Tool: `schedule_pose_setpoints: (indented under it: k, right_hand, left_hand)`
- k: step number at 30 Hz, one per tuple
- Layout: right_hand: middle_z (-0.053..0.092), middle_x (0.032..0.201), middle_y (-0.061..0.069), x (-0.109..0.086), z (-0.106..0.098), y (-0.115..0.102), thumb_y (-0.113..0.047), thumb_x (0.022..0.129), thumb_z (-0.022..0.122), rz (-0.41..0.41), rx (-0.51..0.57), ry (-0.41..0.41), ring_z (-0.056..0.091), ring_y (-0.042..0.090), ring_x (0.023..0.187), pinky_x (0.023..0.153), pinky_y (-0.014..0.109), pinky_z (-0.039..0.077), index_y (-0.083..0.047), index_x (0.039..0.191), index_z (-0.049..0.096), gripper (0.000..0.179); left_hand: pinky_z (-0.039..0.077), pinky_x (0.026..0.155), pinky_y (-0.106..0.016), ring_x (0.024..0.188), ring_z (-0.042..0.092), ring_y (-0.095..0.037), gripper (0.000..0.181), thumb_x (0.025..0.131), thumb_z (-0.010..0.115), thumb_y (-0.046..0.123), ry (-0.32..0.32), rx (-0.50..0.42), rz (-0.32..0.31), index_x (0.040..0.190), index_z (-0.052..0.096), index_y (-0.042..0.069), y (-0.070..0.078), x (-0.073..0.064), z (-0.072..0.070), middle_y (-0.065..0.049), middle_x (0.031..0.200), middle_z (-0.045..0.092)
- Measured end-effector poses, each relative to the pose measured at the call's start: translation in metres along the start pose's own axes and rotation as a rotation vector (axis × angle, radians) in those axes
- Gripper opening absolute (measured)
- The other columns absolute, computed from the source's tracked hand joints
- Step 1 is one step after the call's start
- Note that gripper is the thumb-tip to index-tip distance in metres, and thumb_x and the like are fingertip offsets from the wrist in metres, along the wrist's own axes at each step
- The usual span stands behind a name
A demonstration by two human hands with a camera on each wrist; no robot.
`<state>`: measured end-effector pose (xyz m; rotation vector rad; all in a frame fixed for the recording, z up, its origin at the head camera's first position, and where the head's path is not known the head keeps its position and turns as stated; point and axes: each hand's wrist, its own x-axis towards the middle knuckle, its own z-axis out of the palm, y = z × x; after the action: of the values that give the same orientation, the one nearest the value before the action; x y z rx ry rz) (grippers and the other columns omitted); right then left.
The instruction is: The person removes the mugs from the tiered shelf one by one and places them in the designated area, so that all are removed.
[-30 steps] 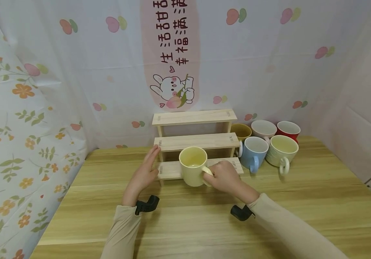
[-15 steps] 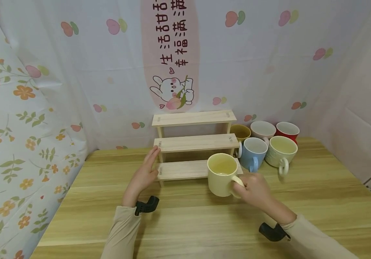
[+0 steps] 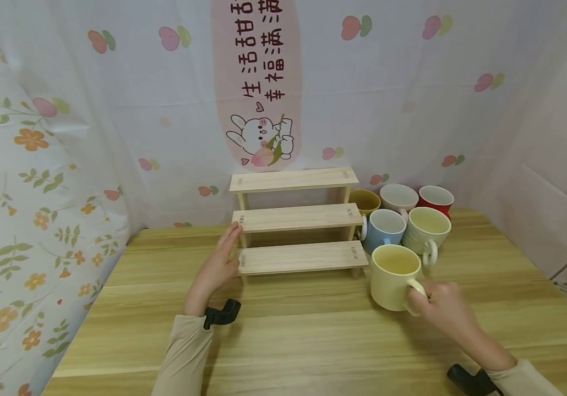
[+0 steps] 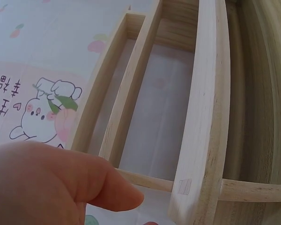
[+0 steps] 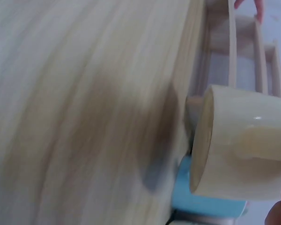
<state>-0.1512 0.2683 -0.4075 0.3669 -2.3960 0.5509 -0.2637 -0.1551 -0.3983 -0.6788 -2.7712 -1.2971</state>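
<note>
A pale yellow mug (image 3: 390, 289) hangs upright above the table, front right of the three-tier wooden rack (image 3: 298, 258). My right hand (image 3: 444, 308) grips it by the handle. In the right wrist view the mug (image 5: 243, 145) stands apart from the tabletop, its base showing; only a bit of that hand shows at the edge. My left hand (image 3: 216, 269) touches the left end of the rack, fingers extended toward the middle tier. The left wrist view shows its thumb (image 4: 107, 183) beside the rack (image 4: 196, 117).
Several mugs stand grouped right of the rack: a blue mug (image 3: 385, 228), a pale green mug (image 3: 427, 228), a pink mug (image 3: 398, 197), a red mug (image 3: 436, 199) and a mustard mug (image 3: 365, 202). A patterned curtain (image 3: 174, 126) hangs behind the wooden table (image 3: 283, 346).
My right hand has carried the yellow mug rightward and toward me, from in front of the rack's lowest tier to in front of the other mugs. The left hand stays at the rack.
</note>
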Motion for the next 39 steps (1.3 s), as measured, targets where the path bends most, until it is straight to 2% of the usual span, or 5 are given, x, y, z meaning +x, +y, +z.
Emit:
schedule_pose_setpoints:
  k: [5,13,26,34,39]
  right_hand:
    - [0.022,0.044,-0.02,-0.005,-0.004,0.014,-0.01,0.074,0.058,0.099,-0.086,-0.015,0.016,-0.008,0.044,0.039,0.013,0.013,-0.022,0.043,0.032,0.043]
    - [0.029,0.044,-0.008,-0.002,-0.006,0.022,-0.013,0.083,0.053,0.237,-0.165,-0.132,0.028,0.012,0.044,0.04,0.026,0.021,-0.015,0.046,0.034,0.041]
    - [0.038,0.048,0.001,0.005,0.0,0.03,-0.025,0.091,0.049,0.332,-0.26,-0.284,0.037,0.022,0.046,0.039,0.032,0.025,-0.013,0.052,0.039,0.043]
    - [0.039,0.05,0.002,0.008,0.003,0.036,-0.03,0.093,0.047,0.379,-0.276,-0.332,0.038,0.022,0.047,0.038,0.032,0.024,-0.013,0.051,0.04,0.045]
    - [0.04,0.049,0.003,0.008,0.003,0.038,-0.03,0.092,0.048,0.379,-0.278,-0.328,0.039,0.023,0.046,0.038,0.033,0.025,-0.014,0.05,0.04,0.046]
  left_hand:
    - [0.038,0.09,-0.044,0.144,0.015,-0.04,0.075,0.082,0.042,-0.013,0.004,-0.007,-0.003,0.152,0.017,0.001,-0.001,-0.002,0.0,-0.014,0.16,0.006]
    - [0.038,0.085,-0.041,0.145,0.014,-0.038,0.076,0.083,0.043,-0.011,-0.012,-0.002,-0.019,0.153,0.016,0.004,0.003,0.0,-0.002,-0.012,0.161,0.004]
    - [0.04,0.082,-0.039,0.144,0.017,-0.037,0.076,0.084,0.043,-0.01,-0.023,0.03,-0.038,0.153,0.016,0.004,0.004,0.0,-0.004,-0.011,0.161,0.005]
    - [0.039,0.082,-0.039,0.145,0.016,-0.036,0.076,0.083,0.043,-0.01,-0.024,0.018,-0.047,0.153,0.015,0.005,0.005,0.0,-0.003,-0.01,0.162,0.004]
    - [0.038,0.088,-0.041,0.145,0.014,-0.036,0.076,0.083,0.043,-0.01,-0.021,0.007,-0.04,0.153,0.016,0.003,0.005,0.0,-0.001,-0.011,0.161,0.004]
